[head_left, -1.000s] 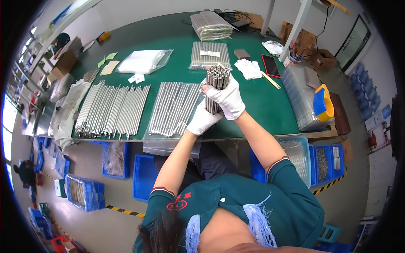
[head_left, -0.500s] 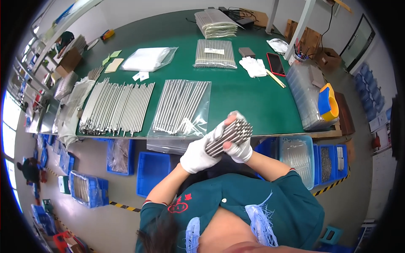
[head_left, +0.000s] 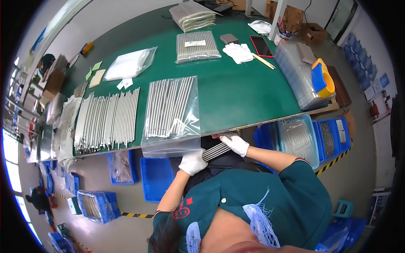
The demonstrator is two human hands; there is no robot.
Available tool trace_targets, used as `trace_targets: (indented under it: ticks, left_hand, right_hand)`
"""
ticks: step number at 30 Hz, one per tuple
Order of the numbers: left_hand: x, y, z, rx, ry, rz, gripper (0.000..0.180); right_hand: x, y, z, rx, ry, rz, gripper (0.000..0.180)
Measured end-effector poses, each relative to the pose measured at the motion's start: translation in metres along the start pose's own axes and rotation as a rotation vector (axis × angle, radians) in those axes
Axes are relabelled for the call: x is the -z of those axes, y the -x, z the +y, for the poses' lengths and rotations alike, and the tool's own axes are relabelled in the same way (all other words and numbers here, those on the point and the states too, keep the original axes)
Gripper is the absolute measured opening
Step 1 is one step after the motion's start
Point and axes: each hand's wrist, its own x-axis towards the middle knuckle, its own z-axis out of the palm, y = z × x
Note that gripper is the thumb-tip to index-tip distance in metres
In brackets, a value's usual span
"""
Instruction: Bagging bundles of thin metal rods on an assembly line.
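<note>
A bundle of thin metal rods lies slanted across my lap, just below the table's front edge. My left hand, in a white glove with bare fingertips, is closed round its lower left end. At the upper right end my right hand, gloved the same way, is closed on the rods, its fingertips partly hidden by the table edge. On the table, left of my hands, a clear plastic bag holds more rods and overhangs the edge. Farther left, many loose metal rods lie side by side.
The green table bears a bagged rod pack, white gloves, a red-edged phone and a stack of clear bags. A tape dispenser stands right. Under the table are blue bins.
Both hands have lowered the rod bundle from above the table edge to my lap, tipping it flatter. My hands are farther apart along it. The view has turned and shifted.
</note>
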Motion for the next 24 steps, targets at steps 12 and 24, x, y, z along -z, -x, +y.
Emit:
trace_targets:
  ticks: [12,24]
  left_hand:
    - [-0.005,-0.046,0.044,-0.034,-0.116,-0.108,0.026]
    - [-0.011,-0.041,0.031,-0.029,0.057,-0.019,0.040]
  right_hand:
    - [-0.005,-0.025,-0.013,-0.238,0.367,-0.096,0.057]
    - [0.132,0.241,-0.018,-1.070,-0.503,0.079,0.049]
